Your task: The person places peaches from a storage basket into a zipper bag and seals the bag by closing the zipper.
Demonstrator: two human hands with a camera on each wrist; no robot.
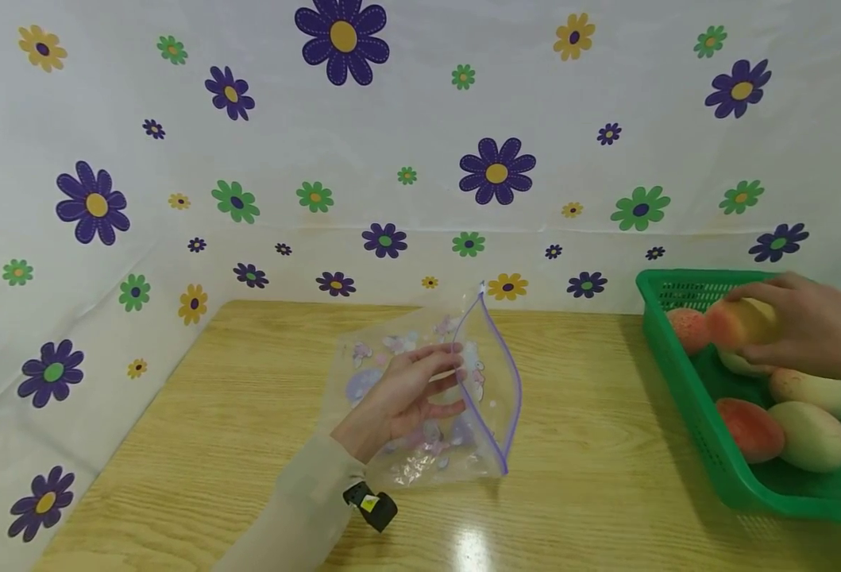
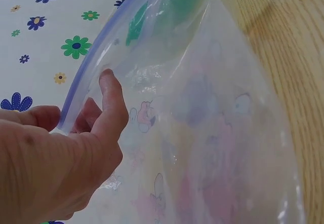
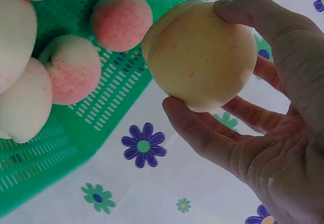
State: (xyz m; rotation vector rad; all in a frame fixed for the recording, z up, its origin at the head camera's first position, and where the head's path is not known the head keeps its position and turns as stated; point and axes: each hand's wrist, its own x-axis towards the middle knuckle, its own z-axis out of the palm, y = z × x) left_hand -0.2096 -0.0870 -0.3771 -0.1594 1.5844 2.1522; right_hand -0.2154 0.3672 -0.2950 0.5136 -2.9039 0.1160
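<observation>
A clear zip bag (image 1: 495,381) with purple sealing strips and printed cartoon figures lies at the middle of the table, its mouth spread toward the right. My left hand (image 1: 406,393) holds the bag by one side of its mouth; the left wrist view shows the thumb at the purple strip and the other fingers seen against the clear film. Over the green basket (image 1: 692,445), my right hand (image 1: 813,326) grips a yellowish peach (image 3: 200,57) with a reddish blush between thumb and fingers. The right palm is turned away from the head view.
Several more peaches sit in the basket, among them a red one (image 1: 749,430) and a pale one (image 1: 813,437). The wooden table (image 1: 248,445) meets a flower-printed cloth (image 1: 406,119) at the back and left. A black device (image 1: 373,506) is strapped to the left wrist.
</observation>
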